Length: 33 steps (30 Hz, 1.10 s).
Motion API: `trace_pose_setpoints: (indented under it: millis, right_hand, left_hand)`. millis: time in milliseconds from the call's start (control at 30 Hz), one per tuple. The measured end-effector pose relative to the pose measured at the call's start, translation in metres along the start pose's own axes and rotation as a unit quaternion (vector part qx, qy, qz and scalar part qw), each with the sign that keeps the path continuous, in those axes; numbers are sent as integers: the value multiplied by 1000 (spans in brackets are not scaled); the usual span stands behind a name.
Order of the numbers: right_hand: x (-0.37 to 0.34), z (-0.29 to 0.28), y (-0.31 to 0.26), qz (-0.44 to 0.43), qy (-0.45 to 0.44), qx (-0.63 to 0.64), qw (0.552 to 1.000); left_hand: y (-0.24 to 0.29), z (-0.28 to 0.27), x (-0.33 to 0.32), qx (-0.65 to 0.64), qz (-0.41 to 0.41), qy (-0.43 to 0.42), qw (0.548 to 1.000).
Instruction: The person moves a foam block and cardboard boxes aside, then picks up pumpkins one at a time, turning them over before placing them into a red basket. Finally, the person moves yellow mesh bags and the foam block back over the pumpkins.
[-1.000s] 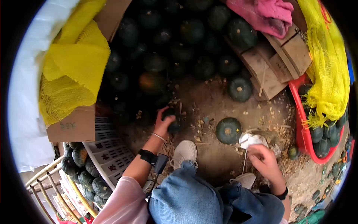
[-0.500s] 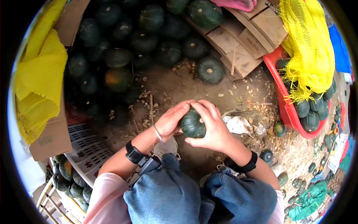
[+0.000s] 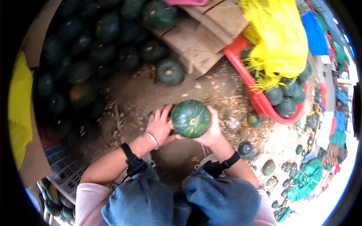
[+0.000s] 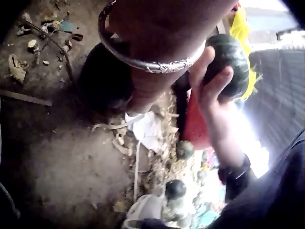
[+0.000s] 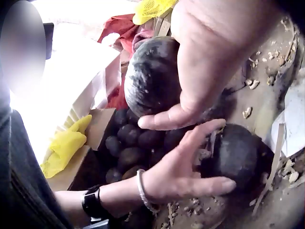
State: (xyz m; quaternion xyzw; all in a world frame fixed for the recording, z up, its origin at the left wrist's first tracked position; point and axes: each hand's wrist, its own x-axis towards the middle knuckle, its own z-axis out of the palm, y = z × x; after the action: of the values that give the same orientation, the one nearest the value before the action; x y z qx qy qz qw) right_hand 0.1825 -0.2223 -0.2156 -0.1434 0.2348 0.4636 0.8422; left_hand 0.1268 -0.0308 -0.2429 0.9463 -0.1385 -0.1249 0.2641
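Note:
A round green pumpkin [image 3: 191, 118] with pale streaks is held up in my right hand [image 3: 212, 132], its fingers and thumb curved round it. The right wrist view shows this held pumpkin [image 5: 152, 76] above the floor. Just below it, my left hand [image 3: 160, 130] is spread, with finger and thumb extended on either side of a second dark pumpkin [image 5: 238, 152] on the ground. In the head view the held pumpkin hides that second one. The left wrist view shows the dark pumpkin [image 4: 105, 78] partly behind my left hand.
A dark pile of pumpkins [image 3: 79, 71] lies at the far left, with one pumpkin [image 3: 170, 71] apart by flattened cardboard [image 3: 196, 45]. At right stands a red tub [image 3: 256, 100] of pumpkins under yellow netting [image 3: 279, 37]. Small pumpkins and debris litter the floor; a white crate [image 3: 64, 165] is at left.
My left hand first gripped a small pumpkin, then both hands met on it. Now the right hand holds it and the left hand is beside another pumpkin. The head view has swung right.

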Motion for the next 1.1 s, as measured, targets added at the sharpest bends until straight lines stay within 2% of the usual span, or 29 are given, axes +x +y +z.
trace_pose_setpoints:
  millis: [33, 133, 200, 267, 300, 367, 400, 467, 600, 667, 700, 733, 767, 800, 867, 933, 967, 1000, 1067, 1100]
  right_hand:
    - [-5, -2, -2, -14, -4, -2, 1000]
    - [-37, -19, -15, -122, -9, -36, 992]
    - [-70, -17, -39, -190, -8, -129, 973]
    - [-116, 23, -72, -335, 34, -252, 907]
    - [-140, 35, -87, -374, 61, -262, 888]
    - [-182, 45, -119, -456, 112, -301, 830]
    - [-197, 47, -134, -499, 134, -332, 789]
    - [-217, 51, -154, -547, 166, -352, 741]
    - [-240, 63, -191, -628, 198, -405, 634]
    - [-250, 66, -214, -653, 191, -397, 616]
    - [-254, 67, -227, -661, 212, -412, 591]
    - [-258, 67, -240, -667, 233, -426, 565]
    - [-260, 66, -252, -674, 269, -434, 534]
    - [-262, 61, -267, -677, 314, -470, 472]
    - [-254, 68, -279, -606, 491, -604, 162]
    - [-251, 57, -296, -515, 483, -708, -17]
    - [-247, 36, -314, -505, 454, -734, 13]
    - [-244, 12, -331, -512, 432, -742, 21]
    - [-250, -9, -355, -558, 437, -653, 269]
    - [-251, -21, -364, -579, 418, -607, 349]
  left_hand:
    - [-1, 10, 7, 57, -10, -43, 997]
    - [6, 5, 23, 33, -44, -69, 996]
    - [-1, 6, 26, -4, -48, -48, 998]
    - [-12, 4, 28, -76, -38, 2, 996]
    - [-13, -3, 29, -179, -74, -2, 981]
    - [-15, -14, 26, -376, -145, -15, 915]
    - [-20, -13, 23, -392, -139, -5, 909]
    - [-30, -7, 21, -428, -116, 22, 896]
    - [-34, -16, 15, -505, -115, 14, 855]
    - [-31, -23, 12, -566, -120, 7, 816]
    - [-26, -31, 9, -591, -140, -2, 795]
    - [-34, -27, 5, -584, -135, 8, 800]
    - [-32, -27, 2, -610, -144, 6, 780]
    - [-31, -30, -2, -634, -154, 4, 758]
    - [-28, -38, -4, -647, -163, 3, 745]
    - [-22, -43, -7, -655, -177, 6, 735]
    - [-17, -46, -7, -656, -184, 10, 732]
    - [-15, -47, -6, -658, -190, 15, 729]
    - [-23, -36, -7, -651, -170, 14, 740]
    - [-23, -34, -8, -659, -173, 13, 732]
